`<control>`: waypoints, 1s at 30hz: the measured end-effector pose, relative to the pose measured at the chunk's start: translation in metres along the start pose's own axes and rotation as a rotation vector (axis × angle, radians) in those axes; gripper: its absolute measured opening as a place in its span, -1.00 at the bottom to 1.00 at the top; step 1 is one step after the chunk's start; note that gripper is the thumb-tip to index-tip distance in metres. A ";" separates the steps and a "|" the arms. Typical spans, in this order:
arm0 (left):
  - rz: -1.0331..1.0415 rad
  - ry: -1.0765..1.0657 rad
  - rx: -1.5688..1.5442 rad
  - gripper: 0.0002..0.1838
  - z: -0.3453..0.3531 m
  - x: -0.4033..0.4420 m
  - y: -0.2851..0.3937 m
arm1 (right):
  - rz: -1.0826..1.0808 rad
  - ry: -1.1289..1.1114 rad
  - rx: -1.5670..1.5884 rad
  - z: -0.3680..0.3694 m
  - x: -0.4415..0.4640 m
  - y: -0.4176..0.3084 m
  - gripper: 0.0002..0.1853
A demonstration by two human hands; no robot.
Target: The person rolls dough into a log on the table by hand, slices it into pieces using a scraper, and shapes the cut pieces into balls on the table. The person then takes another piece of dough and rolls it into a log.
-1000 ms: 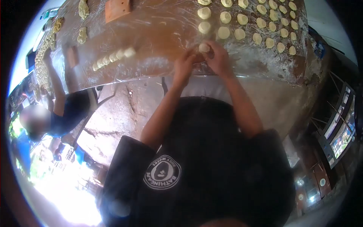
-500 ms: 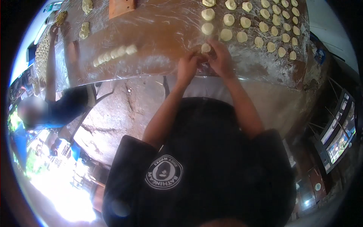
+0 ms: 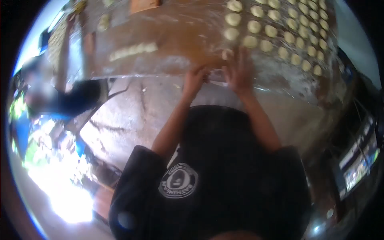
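My left hand (image 3: 195, 81) is at the table's near edge, its fingers curled together; anything in them is too small to make out. To its right, my right hand (image 3: 241, 74) lies over the edge, blurred, with fingers stretched forward and thumb apart. A pale round dough piece (image 3: 227, 55) is just beyond the thumb, beside the fingers. Several rows of flattened dough rounds (image 3: 270, 31) cover the right part of the plastic-covered table (image 3: 180, 36). Left of my hands lies a short row of dough pieces (image 3: 134, 51), touching one another.
An orange-brown block (image 3: 144, 5) lies at the far edge of view. Dough lumps (image 3: 104, 23) and a smaller brown block (image 3: 89, 44) are further left. Another person (image 3: 80, 96) is at the table's left end, an arm over it. A screen (image 3: 360, 160) stands at right.
The view has shifted, so the table's contents appear further right. My right hand's fingers have straightened from around the dough piece. My left hand has drawn slightly apart from the right.
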State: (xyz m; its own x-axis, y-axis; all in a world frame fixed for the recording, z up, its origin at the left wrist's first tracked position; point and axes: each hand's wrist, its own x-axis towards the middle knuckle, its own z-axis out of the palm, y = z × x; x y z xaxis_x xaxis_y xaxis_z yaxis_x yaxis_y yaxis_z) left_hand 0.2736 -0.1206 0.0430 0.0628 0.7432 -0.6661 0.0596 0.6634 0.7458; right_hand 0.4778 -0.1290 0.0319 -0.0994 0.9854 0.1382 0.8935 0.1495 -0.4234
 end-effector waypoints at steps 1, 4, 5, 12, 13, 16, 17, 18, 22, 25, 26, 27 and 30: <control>0.014 0.042 0.014 -0.58 -0.018 -0.005 -0.001 | -0.029 0.029 0.012 0.006 0.002 0.001 -0.38; -0.004 0.088 -0.037 -0.61 -0.056 -0.024 -0.004 | -0.089 0.073 0.077 0.004 0.019 -0.024 -0.38; -0.014 0.129 -0.024 -0.64 -0.068 -0.031 -0.005 | -0.111 0.080 0.179 0.001 0.026 -0.037 -0.39; -0.032 0.270 -0.327 -0.64 -0.159 -0.021 -0.008 | -0.174 -0.095 0.454 0.093 0.117 -0.158 -0.41; -0.034 0.270 -0.381 -0.64 -0.180 -0.019 -0.014 | -0.177 -0.143 0.400 0.107 0.128 -0.184 -0.42; -0.033 0.231 -0.455 -0.64 -0.209 -0.006 -0.013 | -0.217 -0.215 0.272 0.124 0.173 -0.209 -0.48; -0.054 0.224 -0.476 -0.64 -0.213 -0.001 -0.014 | -0.234 -0.246 0.246 0.128 0.177 -0.209 -0.51; -0.071 0.216 -0.498 -0.64 -0.218 0.005 -0.013 | -0.254 -0.273 0.220 0.130 0.182 -0.208 -0.55; -0.043 0.122 -0.660 -0.62 -0.230 0.022 -0.006 | -0.275 -0.390 0.289 0.128 0.191 -0.206 -0.64; -0.028 0.121 -0.665 -0.60 -0.233 0.028 0.012 | -0.200 -0.464 0.368 0.115 0.191 -0.206 -0.69; -0.033 0.130 -0.693 -0.59 -0.229 0.030 0.019 | -0.131 -0.485 0.418 0.110 0.189 -0.204 -0.69; -0.037 0.139 -0.720 -0.58 -0.227 0.032 0.023 | -0.061 -0.506 0.469 0.105 0.187 -0.205 -0.69; -0.078 -0.002 -0.842 -0.54 -0.218 0.038 0.026 | 0.316 -0.564 0.834 0.080 0.171 -0.211 -0.70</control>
State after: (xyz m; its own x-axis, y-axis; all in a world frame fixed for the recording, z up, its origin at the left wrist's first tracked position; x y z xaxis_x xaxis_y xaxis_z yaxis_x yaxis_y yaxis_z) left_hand 0.0599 -0.0560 0.0379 0.0906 0.6930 -0.7152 -0.6984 0.5562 0.4504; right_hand 0.2374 0.0142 0.0728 -0.2951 0.8525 -0.4315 0.3519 -0.3229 -0.8786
